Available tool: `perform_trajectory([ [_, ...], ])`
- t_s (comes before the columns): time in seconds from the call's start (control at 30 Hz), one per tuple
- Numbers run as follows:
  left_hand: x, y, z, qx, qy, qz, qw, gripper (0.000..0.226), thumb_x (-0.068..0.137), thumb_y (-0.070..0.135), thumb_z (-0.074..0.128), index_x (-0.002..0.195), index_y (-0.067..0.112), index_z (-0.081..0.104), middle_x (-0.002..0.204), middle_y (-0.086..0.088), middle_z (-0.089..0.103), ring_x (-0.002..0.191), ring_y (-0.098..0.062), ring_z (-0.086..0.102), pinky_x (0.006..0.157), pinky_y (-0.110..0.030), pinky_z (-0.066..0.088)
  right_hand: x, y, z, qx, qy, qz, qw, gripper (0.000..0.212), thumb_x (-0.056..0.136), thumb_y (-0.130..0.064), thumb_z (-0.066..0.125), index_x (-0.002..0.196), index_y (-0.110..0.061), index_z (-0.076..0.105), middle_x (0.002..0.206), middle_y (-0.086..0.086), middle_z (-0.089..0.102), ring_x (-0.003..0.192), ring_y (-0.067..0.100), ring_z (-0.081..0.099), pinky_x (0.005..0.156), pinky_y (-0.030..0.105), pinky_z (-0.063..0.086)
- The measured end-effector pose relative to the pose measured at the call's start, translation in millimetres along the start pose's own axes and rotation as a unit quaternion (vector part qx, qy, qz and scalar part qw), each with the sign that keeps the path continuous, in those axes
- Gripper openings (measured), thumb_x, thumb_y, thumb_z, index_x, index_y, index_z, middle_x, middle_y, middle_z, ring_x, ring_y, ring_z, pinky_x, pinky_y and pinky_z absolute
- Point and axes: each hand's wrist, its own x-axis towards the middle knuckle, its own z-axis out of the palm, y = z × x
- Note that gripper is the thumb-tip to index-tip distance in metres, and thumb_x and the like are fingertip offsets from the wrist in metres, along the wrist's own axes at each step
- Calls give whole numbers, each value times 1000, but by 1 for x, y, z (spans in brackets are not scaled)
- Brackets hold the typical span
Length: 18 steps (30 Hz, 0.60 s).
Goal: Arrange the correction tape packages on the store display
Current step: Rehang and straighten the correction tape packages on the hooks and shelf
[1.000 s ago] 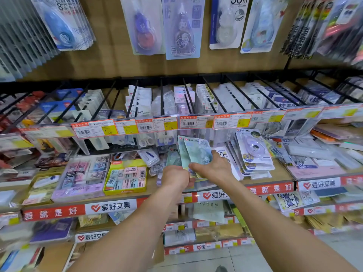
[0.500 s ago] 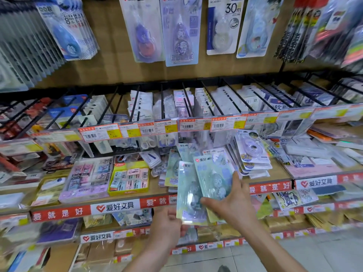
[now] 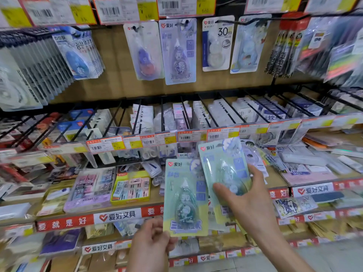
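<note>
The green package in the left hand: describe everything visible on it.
The green package is a flat blister card, pale green shading to yellow at its foot, with a red heart logo at top left and a clear bubble over a teardrop-shaped dispenser. It is held upright, facing the camera; the left hand pinches its lower left corner.

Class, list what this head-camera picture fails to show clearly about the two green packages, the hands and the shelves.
1. Right green package: its lower part, head view, is covered by the right hand.
2. Left hand: its grip behind the left green package is hidden by the card.
3. Top price tags: cut by the upper edge, print blurred.
4. Hanging packs far right: motion-blurred, unreadable.
</note>
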Motion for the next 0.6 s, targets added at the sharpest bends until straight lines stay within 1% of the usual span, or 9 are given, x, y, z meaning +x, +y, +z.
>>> perform_trajectory([
  [0.13,-3,28,-5,-56,18,53,997,17,91,-17,52,94,-1,59,69,-14,70,58,-25,72,55,-31,58,15,-28,-1,75,-3,-36,997,100,60,-65,84,142,-43,32,115,-21,67,95,8,72,83,47,62],
  [0.2,0,43,-8,-64,30,74,995,18,93,-14,53,94,3,60,72,-13,71,60,-24,72,55,-29,56,25,-42,2,116,-3,-58,992,93,68,-60,84,143,-42,33,112,-23,67,93,5,73,82,45,62],
  [0.23,4,50,-10,-64,35,83,994,19,94,-12,53,94,6,60,73,-11,71,60,-21,72,59,-30,55,30,-49,3,131,-3,-73,989,84,75,-56,84,142,-41,35,110,-24,66,91,1,72,80,40,62],
  [0.3,9,63,-13,-71,40,97,992,19,95,-10,53,95,8,60,76,-10,72,62,-18,72,67,-34,56,41,-64,6,150,-5,-108,983,62,88,-40,79,134,-42,38,102,-31,63,87,-11,68,72,21,58],
  [0.33,12,70,-14,-74,42,102,991,19,95,-9,53,96,8,60,80,-12,72,64,-18,73,69,-35,56,46,-71,7,160,-6,-125,979,57,91,-34,76,133,-41,38,99,-33,64,88,-14,66,70,16,57],
  [0.4,18,79,-16,-77,47,114,989,17,96,-8,53,99,7,61,86,-15,71,67,-19,74,69,-33,56,56,-83,10,178,-9,-152,972,53,95,-29,73,135,-37,40,103,-33,66,95,-11,67,77,19,59],
  [0.5,28,90,-17,-90,58,124,987,19,96,-9,52,97,8,59,90,-17,70,69,-23,74,66,-30,55,72,-100,15,183,-6,-186,965,49,98,-29,69,138,-37,42,121,-20,64,107,0,66,91,35,59],
  [0.53,32,94,-18,-97,63,126,985,20,96,-9,52,96,10,58,93,-19,68,73,-26,73,67,-31,55,78,-105,17,184,-3,-199,963,48,98,-28,68,138,-36,43,122,-18,64,108,1,66,92,36,58],
  [0.6,36,101,-20,-106,67,128,984,22,97,-8,51,94,13,56,97,-18,64,80,-30,72,71,-35,56,89,-116,19,192,-3,-222,956,48,99,-25,66,142,-31,44,123,-19,63,107,-5,64,93,31,57],
])
